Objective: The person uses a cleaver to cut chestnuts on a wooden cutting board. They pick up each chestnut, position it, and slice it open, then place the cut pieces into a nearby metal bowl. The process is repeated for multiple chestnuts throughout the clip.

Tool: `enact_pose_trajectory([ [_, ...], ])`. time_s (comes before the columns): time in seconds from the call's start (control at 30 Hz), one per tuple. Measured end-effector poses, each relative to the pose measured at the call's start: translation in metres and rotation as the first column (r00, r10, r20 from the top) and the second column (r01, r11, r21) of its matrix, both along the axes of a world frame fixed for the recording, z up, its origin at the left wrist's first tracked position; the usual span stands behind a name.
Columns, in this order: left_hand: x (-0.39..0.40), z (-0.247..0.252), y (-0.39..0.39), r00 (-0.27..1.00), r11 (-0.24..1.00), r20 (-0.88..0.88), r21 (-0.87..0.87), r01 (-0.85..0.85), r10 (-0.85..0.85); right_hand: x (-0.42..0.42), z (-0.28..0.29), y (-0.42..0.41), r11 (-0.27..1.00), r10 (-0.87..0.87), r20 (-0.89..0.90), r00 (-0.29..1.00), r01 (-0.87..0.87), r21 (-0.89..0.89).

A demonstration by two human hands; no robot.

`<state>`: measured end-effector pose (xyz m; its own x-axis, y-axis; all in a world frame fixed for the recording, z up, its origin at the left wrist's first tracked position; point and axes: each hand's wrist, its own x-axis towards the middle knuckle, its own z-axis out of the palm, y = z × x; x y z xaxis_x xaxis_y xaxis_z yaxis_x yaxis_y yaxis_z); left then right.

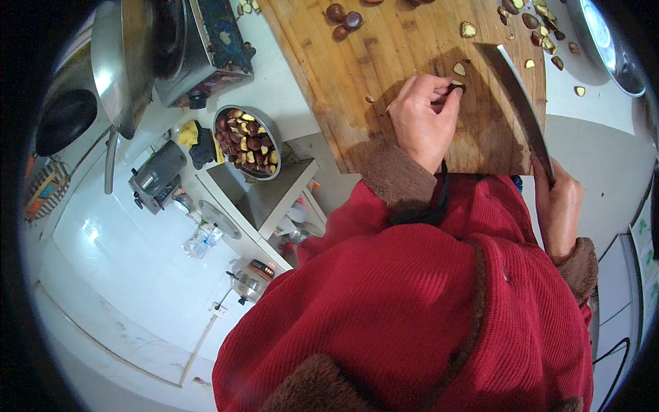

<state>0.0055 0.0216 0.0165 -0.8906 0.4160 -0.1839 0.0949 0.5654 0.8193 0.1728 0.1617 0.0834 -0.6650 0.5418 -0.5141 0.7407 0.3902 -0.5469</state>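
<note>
My left hand is over the wooden cutting board, its thumb and forefinger closed on a dark-shelled chestnut piece with a pale cut face. A small cut chestnut piece lies just beyond the fingertips, and a larger one farther off. At the board's right near corner, my right hand grips a cleaver, its blade slanting up over the board. Whole chestnuts sit near the board's far side. The handle of the cleaver is mostly hidden by my fingers.
Cut chestnuts are scattered right of the board beside a metal basin. On the left, a metal bowl holds many cut chestnuts, near yellow and black gloves. A gas stove with a wok stands at the upper left.
</note>
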Motion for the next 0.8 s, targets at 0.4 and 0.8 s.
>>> enact_pose_trajectory([
  [0.4,-0.001,-0.002,-0.002,0.996,1.0,0.093,0.018,-0.007,0.006,-0.007,0.009,-0.004,0.973,0.21,-0.022,0.978,-0.207,0.1],
  [0.8,-0.015,-0.008,-0.008,0.999,0.998,0.028,-0.045,0.033,-0.032,-0.048,-0.032,-0.019,0.991,0.131,-0.115,0.985,-0.131,0.013],
])
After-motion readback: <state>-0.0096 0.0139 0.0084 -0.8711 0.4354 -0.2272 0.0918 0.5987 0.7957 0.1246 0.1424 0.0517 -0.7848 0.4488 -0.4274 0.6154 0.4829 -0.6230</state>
